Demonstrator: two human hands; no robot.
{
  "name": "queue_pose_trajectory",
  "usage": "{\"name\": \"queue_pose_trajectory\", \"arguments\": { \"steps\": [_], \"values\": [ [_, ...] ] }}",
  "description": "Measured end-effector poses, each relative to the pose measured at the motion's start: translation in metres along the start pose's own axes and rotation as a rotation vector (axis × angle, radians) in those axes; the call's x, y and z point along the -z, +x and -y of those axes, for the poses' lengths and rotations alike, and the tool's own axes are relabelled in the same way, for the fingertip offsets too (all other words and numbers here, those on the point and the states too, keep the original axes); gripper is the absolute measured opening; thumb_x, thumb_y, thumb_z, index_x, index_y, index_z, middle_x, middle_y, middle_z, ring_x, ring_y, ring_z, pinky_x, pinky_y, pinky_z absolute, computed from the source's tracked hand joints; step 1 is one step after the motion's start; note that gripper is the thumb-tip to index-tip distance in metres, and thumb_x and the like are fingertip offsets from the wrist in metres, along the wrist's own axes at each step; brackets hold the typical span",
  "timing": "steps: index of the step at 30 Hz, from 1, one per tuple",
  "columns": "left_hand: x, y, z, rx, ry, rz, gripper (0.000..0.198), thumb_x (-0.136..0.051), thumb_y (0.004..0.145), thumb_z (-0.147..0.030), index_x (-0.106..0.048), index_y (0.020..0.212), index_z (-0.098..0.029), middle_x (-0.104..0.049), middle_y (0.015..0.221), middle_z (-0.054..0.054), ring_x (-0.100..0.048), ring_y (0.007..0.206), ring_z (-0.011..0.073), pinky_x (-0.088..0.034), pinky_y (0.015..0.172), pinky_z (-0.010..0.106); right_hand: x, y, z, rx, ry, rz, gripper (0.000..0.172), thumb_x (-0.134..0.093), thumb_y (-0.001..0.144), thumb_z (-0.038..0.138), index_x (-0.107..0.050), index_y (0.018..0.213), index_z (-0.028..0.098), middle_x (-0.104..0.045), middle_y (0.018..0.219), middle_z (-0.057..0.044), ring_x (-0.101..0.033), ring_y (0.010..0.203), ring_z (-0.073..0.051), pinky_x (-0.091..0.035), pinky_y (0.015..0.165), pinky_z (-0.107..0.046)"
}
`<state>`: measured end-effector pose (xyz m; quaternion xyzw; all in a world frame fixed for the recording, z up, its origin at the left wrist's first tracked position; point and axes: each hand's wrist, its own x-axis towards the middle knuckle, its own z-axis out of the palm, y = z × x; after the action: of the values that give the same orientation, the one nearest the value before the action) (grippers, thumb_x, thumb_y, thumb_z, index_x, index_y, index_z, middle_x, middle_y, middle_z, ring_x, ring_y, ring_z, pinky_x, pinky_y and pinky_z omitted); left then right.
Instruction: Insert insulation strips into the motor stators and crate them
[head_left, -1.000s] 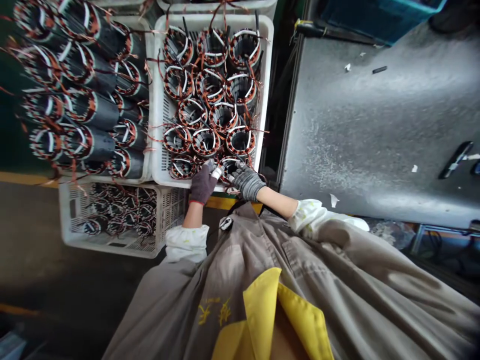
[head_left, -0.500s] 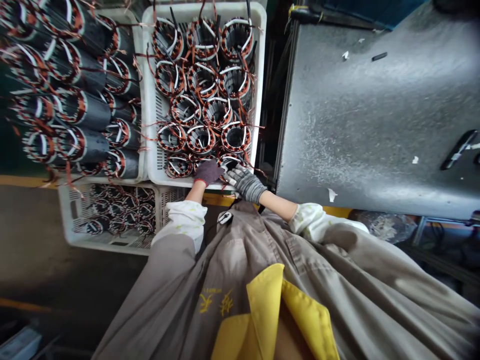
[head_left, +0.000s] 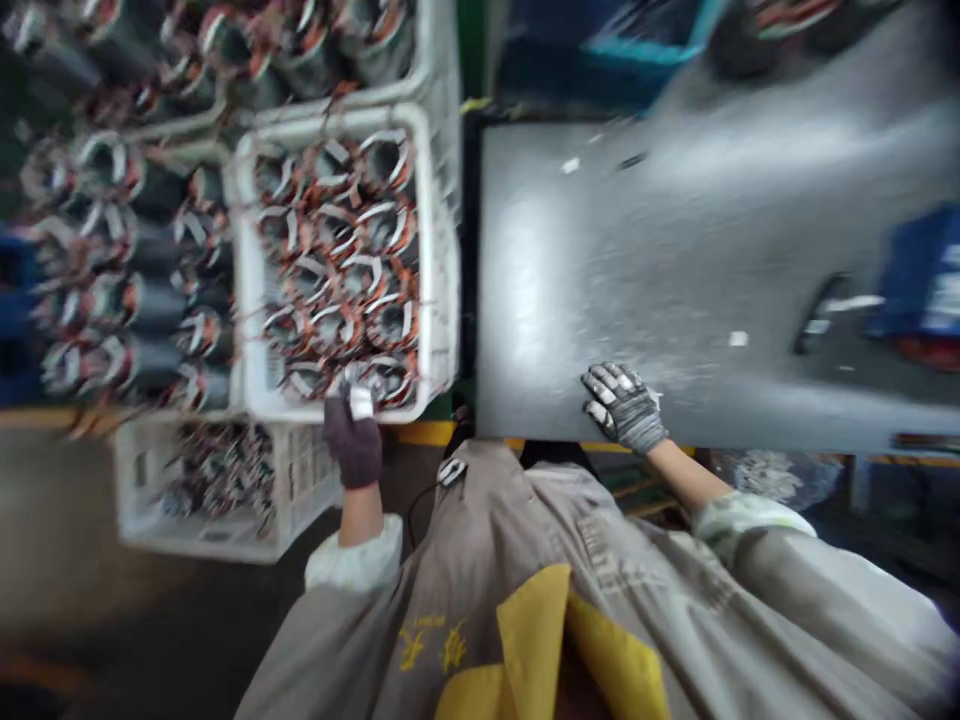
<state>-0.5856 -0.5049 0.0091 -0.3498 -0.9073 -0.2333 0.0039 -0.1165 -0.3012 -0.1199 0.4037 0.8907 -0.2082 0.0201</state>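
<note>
The picture is smeared by motion. My left hand (head_left: 352,445), in a dark glove, is closed at the near rim of a white crate (head_left: 439,300) filled with several copper-wound stators (head_left: 337,270). A small white piece shows at its fingertips; I cannot make out what it is. My right hand (head_left: 622,405), in a grey striped glove, lies flat with fingers spread on the near edge of the grey metal table (head_left: 675,250). It holds nothing.
More crates of stators stand to the left (head_left: 135,260) and behind. A lower white crate (head_left: 217,485) sits on the floor by my left arm. A dark tool (head_left: 817,315) and something blue (head_left: 922,280) lie at the table's right. My brown jacket fills the bottom.
My right hand left the stator crate and moved right onto the grey table, now flat and open. My left hand stayed at the crate's near rim. The view swung right.
</note>
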Motion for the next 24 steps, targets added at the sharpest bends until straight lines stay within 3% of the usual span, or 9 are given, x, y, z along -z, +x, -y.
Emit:
{"name": "queue_pose_trajectory", "arguments": {
  "steps": [2, 5, 7, 10, 12, 14, 19, 22, 24],
  "values": [
    [-0.039, -0.013, -0.058, -0.103, -0.103, 0.067, 0.048, -0.049, 0.116, -0.053, -0.076, 0.139, -0.021, -0.084, 0.134, 0.019, -0.08, 0.129, 0.037, -0.066, 0.115, 0.055, 0.034, 0.019, -0.061, -0.234, -0.056, -0.117, 0.06, -0.05, 0.109, 0.04, -0.075, 0.158, 0.017, -0.071, 0.165, -0.022, -0.062, 0.159, -0.041, -0.044, 0.139, -0.066],
    [-0.12, -0.009, -0.154, -0.294, -0.134, 0.218, 0.054, -0.057, 0.111, -0.052, -0.074, 0.15, -0.019, -0.083, 0.144, 0.021, -0.079, 0.138, 0.0388, -0.061, 0.126, 0.057, 0.094, 0.056, -0.143, -0.566, -0.091, -0.333, 0.063, -0.046, 0.108, 0.035, -0.071, 0.159, 0.007, -0.066, 0.169, -0.029, -0.06, 0.16, -0.043, -0.043, 0.138, -0.071],
    [-0.169, 0.003, -0.214, -0.386, -0.078, 0.294, 0.061, -0.059, 0.11, -0.047, -0.069, 0.16, -0.015, -0.075, 0.16, 0.025, -0.071, 0.152, 0.0395, -0.051, 0.137, 0.059, 0.129, 0.085, -0.176, -0.568, -0.08, -0.437, 0.062, -0.048, 0.108, 0.034, -0.071, 0.158, 0.006, -0.064, 0.171, -0.029, -0.057, 0.163, -0.042, -0.037, 0.141, -0.073],
    [-0.221, 0.022, -0.275, -0.405, 0.068, 0.364, 0.063, -0.058, 0.11, -0.04, -0.066, 0.166, -0.012, -0.064, 0.174, 0.025, -0.056, 0.168, 0.0406, -0.035, 0.147, 0.065, 0.167, 0.133, -0.186, -0.328, -0.026, -0.472, 0.053, -0.05, 0.109, 0.032, -0.078, 0.15, 0.012, -0.07, 0.167, -0.024, -0.058, 0.162, -0.039, -0.028, 0.146, -0.075],
    [-0.24, 0.03, -0.289, -0.39, 0.138, 0.367, 0.061, -0.055, 0.111, -0.037, -0.067, 0.167, -0.013, -0.061, 0.178, 0.024, -0.052, 0.171, 0.0418, -0.029, 0.148, 0.07, 0.189, 0.171, -0.179, -0.177, 0.015, -0.441, 0.048, -0.053, 0.109, 0.031, -0.081, 0.145, 0.015, -0.074, 0.162, -0.021, -0.061, 0.16, -0.039, -0.026, 0.146, -0.077],
    [-0.25, 0.033, -0.289, -0.407, 0.159, 0.343, 0.06, -0.052, 0.113, -0.035, -0.067, 0.167, -0.013, -0.06, 0.178, 0.023, -0.051, 0.172, 0.0426, -0.027, 0.148, 0.073, 0.214, 0.214, -0.172, -0.148, 0.052, -0.426, 0.05, -0.058, 0.11, 0.033, -0.078, 0.151, 0.014, -0.072, 0.165, -0.022, -0.059, 0.162, -0.04, -0.026, 0.147, -0.076],
    [-0.257, 0.026, -0.272, -0.45, 0.145, 0.285, 0.059, -0.053, 0.112, -0.035, -0.072, 0.163, -0.014, -0.064, 0.174, 0.025, -0.055, 0.169, 0.044, -0.03, 0.147, 0.074, 0.292, 0.339, -0.182, -0.321, 0.147, -0.557, 0.078, -0.071, 0.109, 0.043, -0.053, 0.173, 0.001, -0.044, 0.188, -0.027, -0.034, 0.18, -0.042, -0.015, 0.152, -0.066],
    [-0.257, 0.023, -0.266, -0.438, 0.144, 0.277, 0.058, -0.055, 0.111, -0.036, -0.072, 0.164, -0.018, -0.066, 0.173, 0.022, -0.056, 0.169, 0.0433, -0.032, 0.147, 0.073, 0.324, 0.398, -0.201, -0.416, 0.245, -0.606, 0.077, -0.077, 0.108, 0.044, -0.057, 0.161, -0.007, -0.04, 0.188, -0.033, -0.023, 0.183, -0.042, -0.004, 0.15, -0.068],
    [-0.257, 0.021, -0.263, -0.43, 0.149, 0.299, 0.058, -0.055, 0.112, -0.036, -0.071, 0.165, -0.02, -0.064, 0.175, 0.02, -0.055, 0.17, 0.0421, -0.033, 0.148, 0.07, 0.333, 0.42, -0.218, -0.534, 0.282, -0.593, 0.075, -0.075, 0.11, 0.049, -0.06, 0.149, -0.014, -0.035, 0.186, -0.041, -0.02, 0.182, -0.044, 0.002, 0.146, -0.072]
  ]
}}
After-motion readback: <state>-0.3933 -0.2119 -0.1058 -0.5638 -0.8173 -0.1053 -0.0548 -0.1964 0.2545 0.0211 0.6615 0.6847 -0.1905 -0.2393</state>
